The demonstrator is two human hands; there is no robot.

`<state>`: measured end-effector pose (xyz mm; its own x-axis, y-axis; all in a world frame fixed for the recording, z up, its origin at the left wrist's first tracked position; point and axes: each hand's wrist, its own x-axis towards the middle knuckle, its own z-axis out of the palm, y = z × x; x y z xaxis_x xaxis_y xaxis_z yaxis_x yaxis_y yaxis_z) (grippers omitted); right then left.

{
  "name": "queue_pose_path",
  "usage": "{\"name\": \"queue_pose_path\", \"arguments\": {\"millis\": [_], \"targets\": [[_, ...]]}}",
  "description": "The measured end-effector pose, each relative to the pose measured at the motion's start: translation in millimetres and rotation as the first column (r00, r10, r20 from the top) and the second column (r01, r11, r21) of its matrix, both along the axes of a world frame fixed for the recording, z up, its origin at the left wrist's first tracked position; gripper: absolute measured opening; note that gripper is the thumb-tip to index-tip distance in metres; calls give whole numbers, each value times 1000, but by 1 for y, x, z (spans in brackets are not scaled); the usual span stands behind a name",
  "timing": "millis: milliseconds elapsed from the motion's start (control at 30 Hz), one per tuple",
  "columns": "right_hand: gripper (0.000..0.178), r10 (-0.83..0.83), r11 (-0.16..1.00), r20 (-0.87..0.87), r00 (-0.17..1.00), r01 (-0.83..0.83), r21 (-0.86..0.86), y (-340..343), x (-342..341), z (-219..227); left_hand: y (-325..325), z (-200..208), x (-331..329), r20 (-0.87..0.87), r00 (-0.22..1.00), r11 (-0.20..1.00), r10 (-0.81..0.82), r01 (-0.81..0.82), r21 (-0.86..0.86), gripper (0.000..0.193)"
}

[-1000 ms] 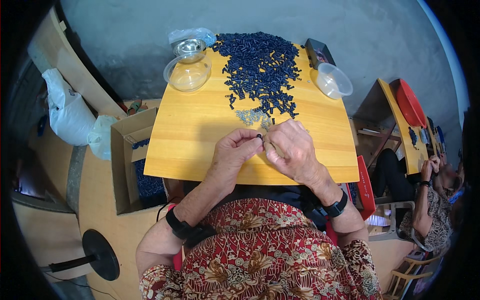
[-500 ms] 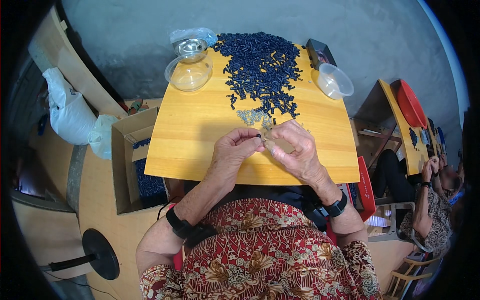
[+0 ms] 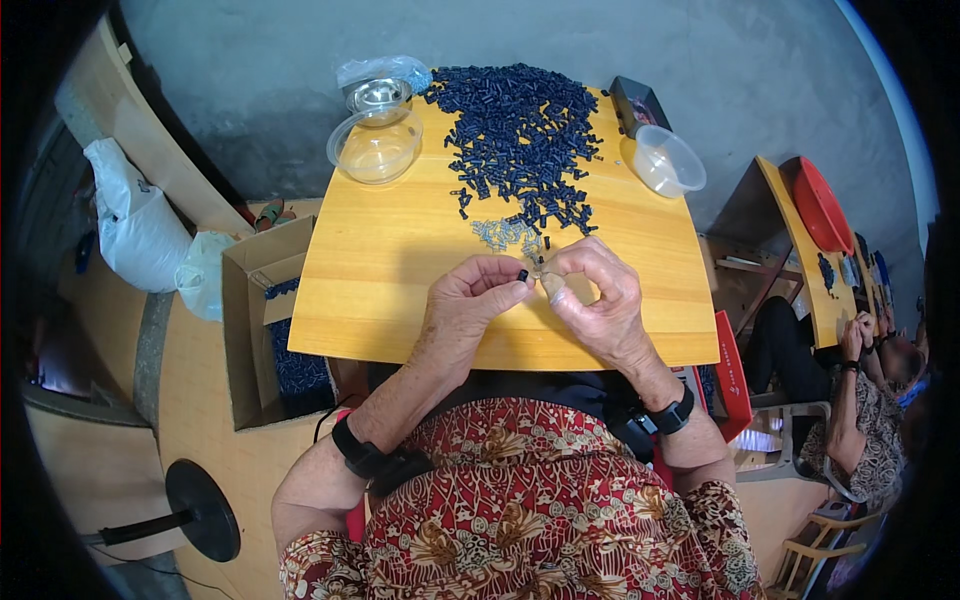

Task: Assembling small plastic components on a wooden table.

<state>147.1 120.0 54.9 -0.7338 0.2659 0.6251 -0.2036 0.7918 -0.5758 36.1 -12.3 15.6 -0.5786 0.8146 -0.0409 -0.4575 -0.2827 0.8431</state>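
Above the near part of the table, my left hand (image 3: 470,298) pinches a small black plastic piece (image 3: 523,275) between thumb and forefinger. Close beside it, my right hand (image 3: 598,298) is closed in a thumb-and-finger pinch; what it grips is too small to make out. Just beyond my fingertips lies a little heap of small grey pieces (image 3: 497,234), with a couple of loose black pieces near it. Farther back spreads a large pile of black plastic pieces (image 3: 525,130), reaching to the table's far edge.
Clear bowls (image 3: 376,148) and a metal bowl (image 3: 378,95) stand far left on the table (image 3: 370,270); a clear tub (image 3: 668,162) and black tray (image 3: 638,106) far right. A cardboard box (image 3: 240,330) sits left on the floor. Another person (image 3: 850,430) sits right, by a red basin (image 3: 822,205).
My right hand has drawn slightly to the right, so my fingertips are a little farther apart. The black piece in my left hand shows more plainly.
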Motion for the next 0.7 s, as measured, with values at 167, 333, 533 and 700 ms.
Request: {"name": "queue_pose_path", "arguments": {"millis": [167,333,533,700], "targets": [[11,-2,1000,-2,1000,2,0,0,0,2,-1,0,-1,-42,998,998,-37,35,-44,18],[11,5,1000,-2,1000,-5,23,0,1,1,-2,0,0,-41,999,999,-30,29,-35,17],[13,47,997,12,999,-47,56,1,1,-1,-3,2,2,-97,994,997,-39,32,-68,16],[12,27,993,47,999,-32,117,1,2,1,-4,0,2,-125,991,996,-39,29,-81,17]]}}
